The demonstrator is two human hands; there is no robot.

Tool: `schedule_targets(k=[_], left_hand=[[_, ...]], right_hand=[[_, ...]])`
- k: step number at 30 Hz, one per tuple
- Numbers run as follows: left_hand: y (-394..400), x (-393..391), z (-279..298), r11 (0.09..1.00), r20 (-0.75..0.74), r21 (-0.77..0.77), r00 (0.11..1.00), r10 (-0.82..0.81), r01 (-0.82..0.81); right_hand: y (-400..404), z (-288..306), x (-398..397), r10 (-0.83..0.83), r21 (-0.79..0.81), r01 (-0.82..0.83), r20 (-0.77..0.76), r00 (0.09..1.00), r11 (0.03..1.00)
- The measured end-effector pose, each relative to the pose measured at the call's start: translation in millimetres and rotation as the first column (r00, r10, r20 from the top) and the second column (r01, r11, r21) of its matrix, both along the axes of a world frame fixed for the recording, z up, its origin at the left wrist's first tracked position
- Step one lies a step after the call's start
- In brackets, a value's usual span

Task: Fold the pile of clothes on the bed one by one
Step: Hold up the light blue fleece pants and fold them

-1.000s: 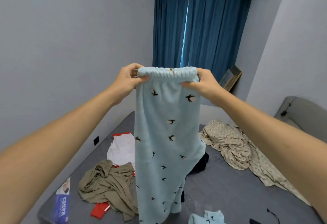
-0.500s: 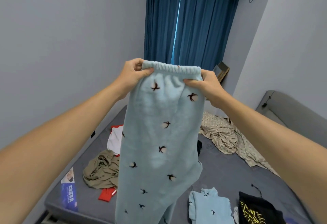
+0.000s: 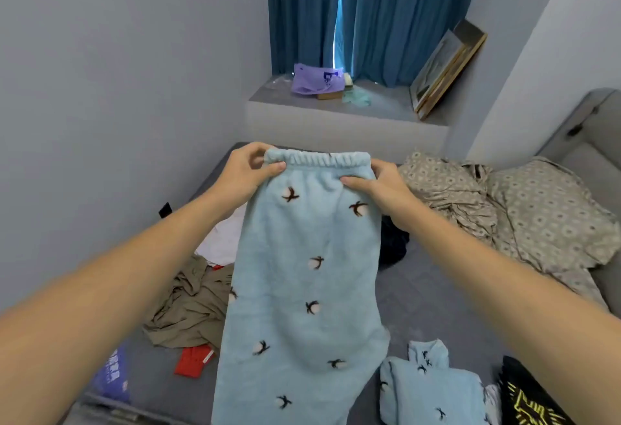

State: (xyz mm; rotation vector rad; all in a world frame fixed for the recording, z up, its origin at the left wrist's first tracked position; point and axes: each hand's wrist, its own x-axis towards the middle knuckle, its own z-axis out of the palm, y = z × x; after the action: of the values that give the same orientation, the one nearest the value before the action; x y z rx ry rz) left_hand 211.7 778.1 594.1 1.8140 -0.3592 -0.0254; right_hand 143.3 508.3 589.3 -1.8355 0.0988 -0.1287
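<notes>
Here, left hand (image 3: 243, 172) and right hand (image 3: 379, 186) each pinch an end of the waistband (image 3: 317, 158) of the pants (image 3: 302, 290), thumbs on the near side. Grip: both closed on the fabric. Pants hang lengthwise over the bed (image 3: 420, 297), pale blue fleece with dark bird marks. Behind them on the left lie an olive garment (image 3: 188, 310), a white garment (image 3: 223, 239) and a red item (image 3: 193, 360). Lower right: a folded top (image 3: 433, 387) of matching fleece, a black garment (image 3: 531, 397) beside it. Far right: patterned bedding (image 3: 524, 216).
</notes>
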Motion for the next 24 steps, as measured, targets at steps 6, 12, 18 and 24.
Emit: schedule_targets(k=[6,12,18,24], left_hand=[[-48.4,114.4,-207.2,0.988,-0.158,0.154,0.987,-0.005,0.029],[-88.5,212.4,-415.4,0.992,-0.197,0.128,0.980,0.009,0.016],[-112.0,289.6,-535.1,0.994,-0.215,0.111,0.976,0.044,-0.020],[-109.8,274.4,-599.9,0.992,-0.508,0.099,0.861,-0.017,0.077]], right_hand=[[-44.0,-207.1,111.5,-0.008,-0.115,-0.011,-0.159,0.987,0.993],[-78.6,-398.5,212.7,-0.094,-0.187,0.050,-0.233,0.968,0.981],[-100.2,-505.0,280.8,-0.227,-0.177,0.186,-0.252,0.941,0.966],[-101.3,-562.6,247.4,-0.288,-0.080,0.279,-0.359,0.888,0.957]])
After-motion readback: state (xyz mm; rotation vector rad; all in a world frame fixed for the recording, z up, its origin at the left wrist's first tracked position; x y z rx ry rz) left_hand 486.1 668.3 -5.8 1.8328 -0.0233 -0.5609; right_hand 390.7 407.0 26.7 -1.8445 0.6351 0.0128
